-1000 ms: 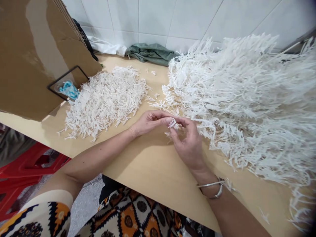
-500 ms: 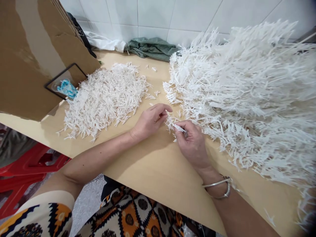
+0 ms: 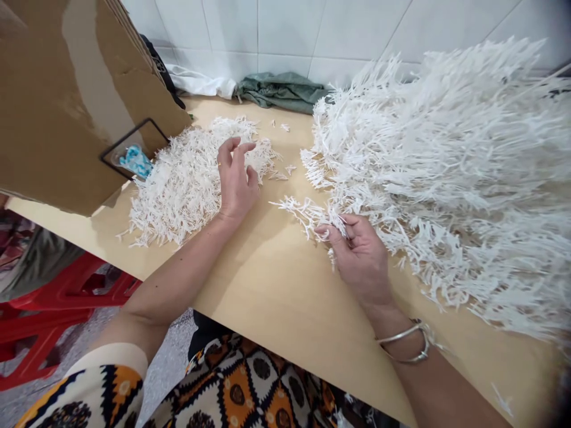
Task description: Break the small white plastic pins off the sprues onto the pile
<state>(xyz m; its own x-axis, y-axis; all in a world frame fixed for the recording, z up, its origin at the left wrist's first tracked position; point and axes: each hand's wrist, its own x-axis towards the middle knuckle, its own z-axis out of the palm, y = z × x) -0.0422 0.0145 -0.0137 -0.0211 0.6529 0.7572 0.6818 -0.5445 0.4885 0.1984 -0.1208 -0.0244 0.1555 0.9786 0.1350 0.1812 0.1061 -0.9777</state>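
My left hand (image 3: 236, 181) is over the right part of a pile of small white sprigs (image 3: 178, 184), fingers apart and curved, with nothing visible in them. My right hand (image 3: 359, 252) pinches a branching white plastic sprig (image 3: 307, 215) between thumb and fingers; its thin forked tips point left above the table. Just beyond and right of that hand spreads a large heap of white branched strands (image 3: 437, 166). A few loose white bits (image 3: 280, 176) lie between the two piles.
A cardboard box (image 3: 84, 119) stands at the left, with a black wire frame and a blue-white item (image 3: 136, 160) beside it. Green cloth (image 3: 281, 90) and white cloth (image 3: 200, 81) lie along the tiled wall. Red stools (image 3: 57, 291) are below the table (image 3: 276, 309) at left.
My left hand has moved up and left, away from my right hand to the smaller pile, and its fingers have spread. The sprig in my right hand is now more fully in view.
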